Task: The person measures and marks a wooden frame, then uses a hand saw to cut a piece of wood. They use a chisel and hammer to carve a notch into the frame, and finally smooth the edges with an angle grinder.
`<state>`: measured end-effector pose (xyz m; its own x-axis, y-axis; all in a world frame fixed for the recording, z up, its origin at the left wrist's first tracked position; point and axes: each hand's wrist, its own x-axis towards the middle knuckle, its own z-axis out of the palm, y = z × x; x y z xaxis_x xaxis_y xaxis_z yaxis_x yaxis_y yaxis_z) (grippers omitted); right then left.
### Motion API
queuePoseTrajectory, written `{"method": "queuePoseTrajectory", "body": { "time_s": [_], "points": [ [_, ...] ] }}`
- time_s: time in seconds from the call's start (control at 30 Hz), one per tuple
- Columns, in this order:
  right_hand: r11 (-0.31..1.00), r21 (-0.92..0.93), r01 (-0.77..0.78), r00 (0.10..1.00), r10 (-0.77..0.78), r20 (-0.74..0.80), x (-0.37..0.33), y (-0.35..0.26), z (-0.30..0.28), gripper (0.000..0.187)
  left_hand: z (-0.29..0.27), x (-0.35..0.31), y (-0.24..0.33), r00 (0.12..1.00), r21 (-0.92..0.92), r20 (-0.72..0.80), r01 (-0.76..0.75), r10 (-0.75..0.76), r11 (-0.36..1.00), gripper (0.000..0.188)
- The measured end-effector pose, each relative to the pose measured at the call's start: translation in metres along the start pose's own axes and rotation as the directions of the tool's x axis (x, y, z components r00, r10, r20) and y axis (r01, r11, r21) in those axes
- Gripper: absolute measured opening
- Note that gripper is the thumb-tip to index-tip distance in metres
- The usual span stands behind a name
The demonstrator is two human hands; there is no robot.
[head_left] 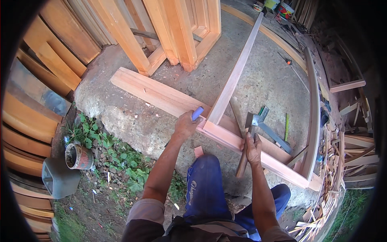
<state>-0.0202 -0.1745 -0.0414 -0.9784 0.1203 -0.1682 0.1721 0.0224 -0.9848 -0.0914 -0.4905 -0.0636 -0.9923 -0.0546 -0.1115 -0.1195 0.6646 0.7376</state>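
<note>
My left hand [186, 124] is closed around a chisel with a blue handle [197, 113]. The handle sticks up beside a corner of a pale wooden frame; most of the blade is hidden by my hand. My right hand [253, 150] grips a hammer [243, 161] by its wooden handle, with the metal head up, over the frame's near rail [278, 164]. A long side piece [238, 72] runs away from the corner, and another side piece [312, 109] stands on the right. Under the near rail lies a wide plank [153, 90].
A metal square [274, 137] and a green stick-like marker [287, 127] lie inside the frame. Door frames [177, 36] stand at the back, with boards [30, 113] stacked left. A bucket [79, 156] and grey jerrycan [60, 177] sit by the weeds. Offcuts [322, 209] heap at right.
</note>
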Motion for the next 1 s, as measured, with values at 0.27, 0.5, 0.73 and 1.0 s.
{"method": "queuePoseTrajectory", "body": {
  "time_s": [0.27,0.5,0.73,1.0],
  "points": [
    [0.986,-0.051,0.161,0.987,-0.161,-0.003,0.006,0.012,-0.005,0.031,-0.070,-0.026,0.076,0.936,-0.658,-0.353,-0.240,-0.010,0.713,0.019],
    [0.989,0.010,0.147,0.986,-0.148,0.076,0.003,0.007,-0.013,0.034,-0.047,-0.034,0.130,0.884,-0.437,-0.437,-0.367,0.162,0.821,0.022],
    [0.978,0.158,0.138,0.975,-0.162,0.150,0.002,0.013,-0.020,0.033,0.002,-0.052,0.160,0.853,-0.257,-0.477,-0.365,0.211,0.895,0.020],
    [0.944,0.266,0.194,0.962,-0.236,0.134,-0.001,0.022,-0.021,0.022,0.048,-0.086,0.145,0.813,-0.070,-0.392,-0.494,0.431,0.867,0.009]
  ]
}}
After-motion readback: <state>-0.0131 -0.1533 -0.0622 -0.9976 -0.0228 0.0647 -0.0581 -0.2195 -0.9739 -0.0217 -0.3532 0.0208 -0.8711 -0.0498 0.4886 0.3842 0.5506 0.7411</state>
